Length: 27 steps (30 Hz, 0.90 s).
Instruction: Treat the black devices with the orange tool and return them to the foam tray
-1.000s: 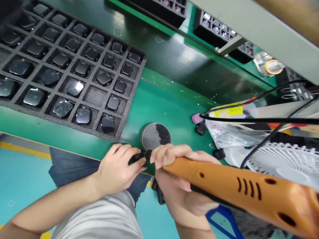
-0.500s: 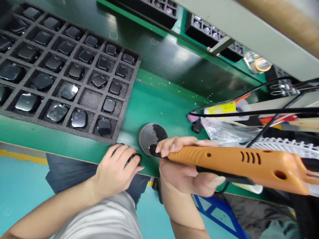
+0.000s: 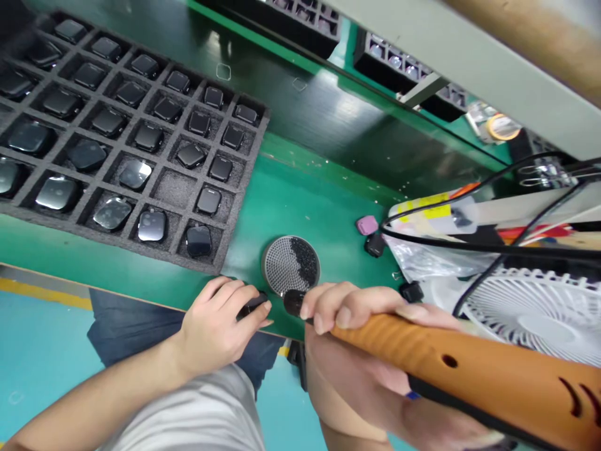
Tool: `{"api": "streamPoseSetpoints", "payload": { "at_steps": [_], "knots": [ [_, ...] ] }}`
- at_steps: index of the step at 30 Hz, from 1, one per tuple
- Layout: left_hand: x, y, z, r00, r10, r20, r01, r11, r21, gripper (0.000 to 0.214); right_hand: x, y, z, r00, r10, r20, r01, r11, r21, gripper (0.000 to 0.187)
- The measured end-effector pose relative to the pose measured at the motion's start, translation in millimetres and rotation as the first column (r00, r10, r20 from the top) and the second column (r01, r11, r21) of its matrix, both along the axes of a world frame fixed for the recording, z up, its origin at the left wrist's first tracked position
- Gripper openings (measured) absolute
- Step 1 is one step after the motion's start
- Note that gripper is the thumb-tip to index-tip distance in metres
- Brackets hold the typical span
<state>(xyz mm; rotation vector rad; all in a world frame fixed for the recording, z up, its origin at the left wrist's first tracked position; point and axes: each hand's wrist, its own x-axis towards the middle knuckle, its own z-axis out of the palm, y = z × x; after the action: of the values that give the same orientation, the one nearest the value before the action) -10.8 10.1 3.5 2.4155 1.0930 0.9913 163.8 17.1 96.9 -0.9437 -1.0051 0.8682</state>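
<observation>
My left hand (image 3: 218,326) is closed over a small black watch body (image 3: 252,304) and presses it onto the green bench (image 3: 291,194) near its front edge. My right hand (image 3: 357,332) is wrapped round an orange electric screwdriver (image 3: 469,369), whose black nose (image 3: 293,302) points left, just right of the watch body. Right behind the nose stands a round perforated screw dish (image 3: 290,265) with small black screws heaped on its right side.
A dark foam tray (image 3: 117,131) holds several black watch bodies at the left. At the right lie a white fan (image 3: 535,313), black cables (image 3: 469,241), a plastic bag, a pink piece (image 3: 367,225) and small black parts (image 3: 375,245). More trays sit at the back.
The screwdriver's nose left the watch body, swung up to the screw dish, then came back down beside the watch body. My left hand stayed on the watch body.
</observation>
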Motion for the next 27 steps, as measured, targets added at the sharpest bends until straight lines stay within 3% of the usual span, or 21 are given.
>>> {"api": "streamPoseSetpoints", "payload": {
  "at_steps": [7,19,27],
  "knots": [
    [0,0,3.0,1.000,-0.005,-0.016,0.005,1.000,-0.015,0.013,-7,2,-11.3,0.999,0.041,0.011,-0.041,0.999,0.000,0.053],
    [1,-2,2.1,1.000,0.023,0.014,-0.022,0.999,-0.043,0.014,-10,-5,-8.5,0.994,0.073,0.085,-0.068,0.995,-0.067,0.047],
    [4,-3,2.3,0.997,0.068,0.036,-0.066,0.997,-0.049,0.013,-9,-8,-16.4,0.987,0.112,0.118,-0.109,0.993,-0.034,0.046]
  ]
}}
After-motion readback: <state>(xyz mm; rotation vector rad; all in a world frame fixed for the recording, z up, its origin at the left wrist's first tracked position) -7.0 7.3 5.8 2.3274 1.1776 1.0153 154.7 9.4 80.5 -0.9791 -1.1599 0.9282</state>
